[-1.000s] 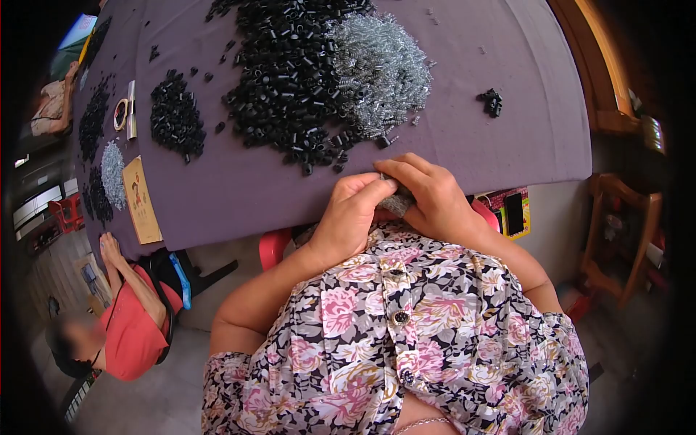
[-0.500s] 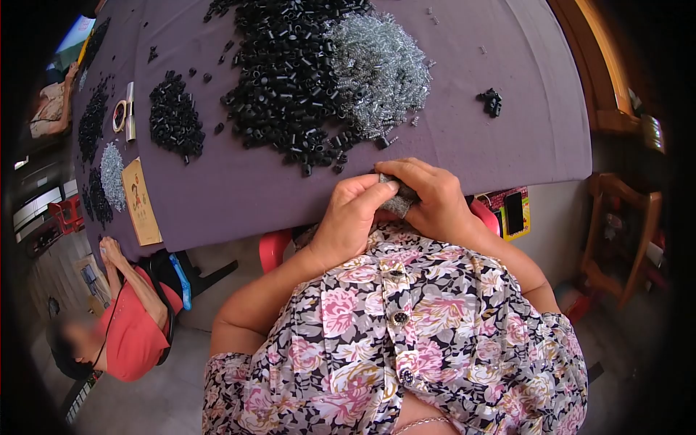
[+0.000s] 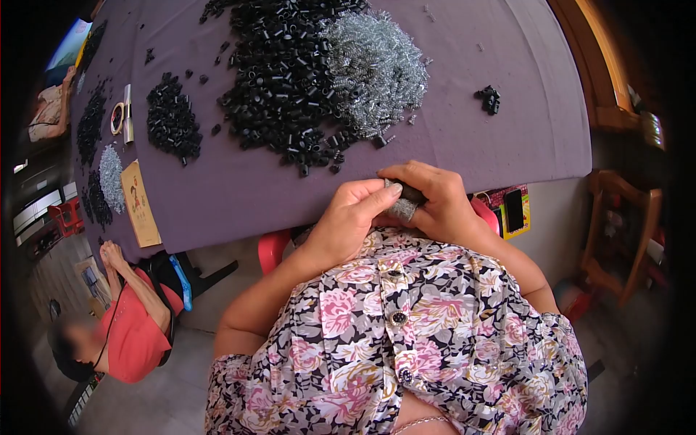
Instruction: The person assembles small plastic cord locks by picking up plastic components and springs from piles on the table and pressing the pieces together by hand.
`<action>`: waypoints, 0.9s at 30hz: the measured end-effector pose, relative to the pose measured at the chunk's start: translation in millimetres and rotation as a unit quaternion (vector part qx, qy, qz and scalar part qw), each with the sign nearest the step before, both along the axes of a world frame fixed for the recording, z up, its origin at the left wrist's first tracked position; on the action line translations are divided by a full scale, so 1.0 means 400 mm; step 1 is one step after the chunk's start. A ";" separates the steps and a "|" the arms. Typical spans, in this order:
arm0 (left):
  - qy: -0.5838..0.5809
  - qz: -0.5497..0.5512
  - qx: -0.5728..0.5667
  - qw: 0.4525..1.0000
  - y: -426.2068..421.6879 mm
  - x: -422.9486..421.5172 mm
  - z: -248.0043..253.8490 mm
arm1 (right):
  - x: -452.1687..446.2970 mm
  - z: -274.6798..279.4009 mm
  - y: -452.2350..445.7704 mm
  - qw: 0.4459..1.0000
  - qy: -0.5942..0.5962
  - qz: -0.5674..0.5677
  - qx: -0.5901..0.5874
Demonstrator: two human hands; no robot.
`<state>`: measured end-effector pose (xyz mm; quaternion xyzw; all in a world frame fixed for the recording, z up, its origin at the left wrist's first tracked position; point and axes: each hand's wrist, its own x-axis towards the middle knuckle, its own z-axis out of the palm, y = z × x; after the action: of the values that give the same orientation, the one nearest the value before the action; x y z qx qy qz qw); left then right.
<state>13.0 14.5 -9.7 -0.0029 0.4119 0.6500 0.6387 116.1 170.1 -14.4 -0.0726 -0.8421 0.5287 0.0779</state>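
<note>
My left hand [image 3: 353, 220] and my right hand [image 3: 437, 201] meet at the table's near edge, in front of my chest. Both are closed, with thumbs and fingertips pressed together. Grey wrapping [image 3: 402, 209], which looks like cloth or tape around a finger, shows between them. Whatever small part the fingers pinch is hidden. Just beyond the hands lies a big heap of short black plastic tubes or caps [image 3: 279, 94]. Against its right side rests a pile of small silvery coil springs [image 3: 377, 76].
A small cluster of black parts [image 3: 489, 100] lies to the right, a smaller black pile [image 3: 172, 119] to the left. A booklet [image 3: 140, 205] and a tape roll [image 3: 118, 117] are farther left. A person in a red top [image 3: 138, 333] sits at left. A phone [image 3: 514, 210] lies below the table edge.
My hands stay together at the same place, with fingers shifted slightly and more of the grey wrapping showing. The view has moved a little; the piles look the same.
</note>
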 end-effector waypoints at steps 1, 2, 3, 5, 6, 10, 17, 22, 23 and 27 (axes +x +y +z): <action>-0.006 -0.005 -0.006 1.000 -0.001 -0.003 0.000 | 0.002 -0.005 -0.002 1.000 0.000 0.001 0.005; 0.007 -0.010 -0.010 1.000 -0.002 -0.004 -0.001 | 0.002 -0.007 -0.004 1.000 0.001 0.002 0.010; 0.020 -0.015 -0.014 1.000 -0.002 -0.005 -0.001 | 0.002 -0.006 -0.004 1.000 0.002 0.003 0.017; 0.038 -0.024 -0.018 0.999 -0.002 -0.006 -0.001 | 0.004 -0.002 -0.003 1.000 0.003 0.006 0.029; 0.043 -0.028 -0.019 0.999 -0.004 -0.007 -0.001 | 0.006 -0.005 -0.004 0.999 0.009 0.004 0.032; 0.041 -0.033 -0.020 0.998 -0.006 -0.006 0.001 | 0.013 -0.010 -0.011 0.999 0.016 -0.002 0.047; 0.053 -0.048 -0.019 0.997 -0.011 -0.003 0.000 | 0.023 -0.009 -0.021 0.998 0.026 -0.007 0.063; 0.042 -0.055 -0.021 0.997 -0.009 -0.007 -0.004 | 0.021 -0.003 -0.023 0.997 0.023 -0.013 0.072; 0.042 -0.044 -0.022 0.998 -0.010 -0.005 -0.003 | 0.017 0.001 -0.025 0.998 0.023 -0.015 0.060; 0.048 -0.007 -0.024 0.999 -0.004 0.008 0.012 | 0.006 0.000 -0.025 0.997 0.056 -0.014 0.047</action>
<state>16.1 12.7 -4.9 0.0161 0.4573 0.6349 0.6225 118.7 160.2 -14.5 -0.0507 -0.8594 0.4905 0.1352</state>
